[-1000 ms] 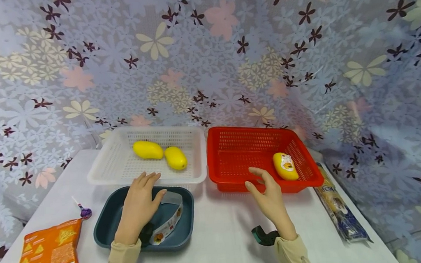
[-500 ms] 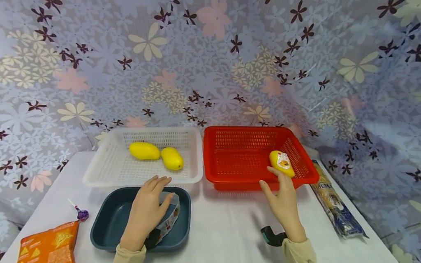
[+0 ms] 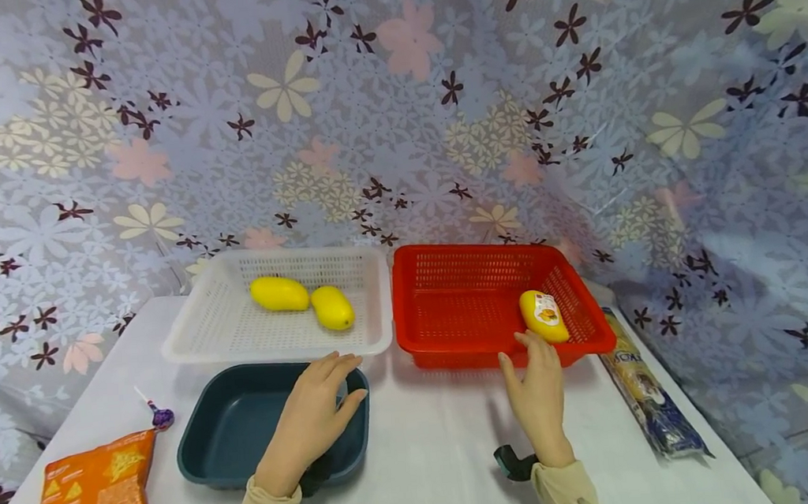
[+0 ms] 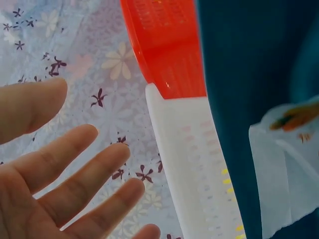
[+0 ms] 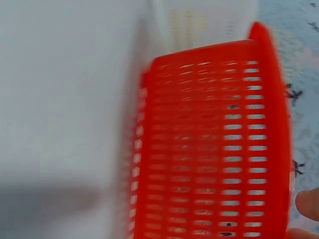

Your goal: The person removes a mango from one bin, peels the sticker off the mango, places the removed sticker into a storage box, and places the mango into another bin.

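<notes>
My left hand (image 3: 310,421) hovers with spread, relaxed fingers over the right side of a dark teal tub (image 3: 222,436). It holds nothing. A white strip of printed labels (image 4: 279,174) lies in the tub in the left wrist view; my hand mostly covers it in the head view. My right hand (image 3: 540,403), fingers loosely extended, is at the front rim of a red perforated basket (image 3: 452,323); whether it touches the rim I cannot tell. Just beyond its fingertips, a yellow mango-shaped fruit (image 3: 533,309) with a white label lies inside that basket.
Left of the red basket, a white basket (image 3: 229,337) holds two unlabelled yellow mango-shaped fruits (image 3: 279,293). An orange snack bag (image 3: 91,494) and a purple lollipop (image 3: 163,418) lie at left. A long blue-and-gold packet (image 3: 646,391) lies along the table's right edge.
My left hand has moved right across the teal tub, now covering the label strip in the head view. My right hand has shifted right, toward the labelled fruit, then drawn back slightly.
</notes>
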`<state>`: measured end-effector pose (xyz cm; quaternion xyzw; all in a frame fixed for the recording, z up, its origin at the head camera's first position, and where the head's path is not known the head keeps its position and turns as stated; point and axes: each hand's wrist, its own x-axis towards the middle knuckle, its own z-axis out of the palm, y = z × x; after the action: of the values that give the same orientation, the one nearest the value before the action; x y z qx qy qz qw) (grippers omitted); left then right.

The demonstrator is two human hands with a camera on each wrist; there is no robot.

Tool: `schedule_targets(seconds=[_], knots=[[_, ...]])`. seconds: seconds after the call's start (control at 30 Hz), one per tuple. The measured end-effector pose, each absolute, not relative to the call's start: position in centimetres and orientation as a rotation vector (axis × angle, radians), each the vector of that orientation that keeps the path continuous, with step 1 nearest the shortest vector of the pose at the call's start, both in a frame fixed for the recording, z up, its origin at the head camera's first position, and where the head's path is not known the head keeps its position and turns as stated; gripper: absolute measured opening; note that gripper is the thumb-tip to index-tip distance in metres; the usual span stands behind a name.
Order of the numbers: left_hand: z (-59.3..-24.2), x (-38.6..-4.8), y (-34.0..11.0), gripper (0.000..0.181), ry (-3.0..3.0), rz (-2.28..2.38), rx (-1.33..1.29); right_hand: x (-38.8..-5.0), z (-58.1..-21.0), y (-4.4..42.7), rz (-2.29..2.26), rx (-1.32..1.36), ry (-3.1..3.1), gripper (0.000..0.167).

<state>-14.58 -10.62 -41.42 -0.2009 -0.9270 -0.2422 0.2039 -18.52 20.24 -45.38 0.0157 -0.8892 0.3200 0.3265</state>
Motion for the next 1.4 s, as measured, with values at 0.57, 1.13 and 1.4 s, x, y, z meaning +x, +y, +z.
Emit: schedule_targets(seconds=[0.57, 1.13, 1.4], knots=[[-41.2, -14.9, -9.3, 0.042, -2.720, -0.955, -0.566, -19.2, -47.1, 20.0, 0.454, 0.109, -2.398, 0.062], [-39.8, -17.0, -4.9, 0.077, -2.664, -1.402, -0.710, -18.8, -47.7, 19.6, 0.348, 0.067, -2.458, 0.080], [-36.6, -21.0, -0.8, 0.084, -2.612, -1.647, -0.783, -18.9, -47.5, 19.8, 0.324, 0.085, -2.427, 0.077]])
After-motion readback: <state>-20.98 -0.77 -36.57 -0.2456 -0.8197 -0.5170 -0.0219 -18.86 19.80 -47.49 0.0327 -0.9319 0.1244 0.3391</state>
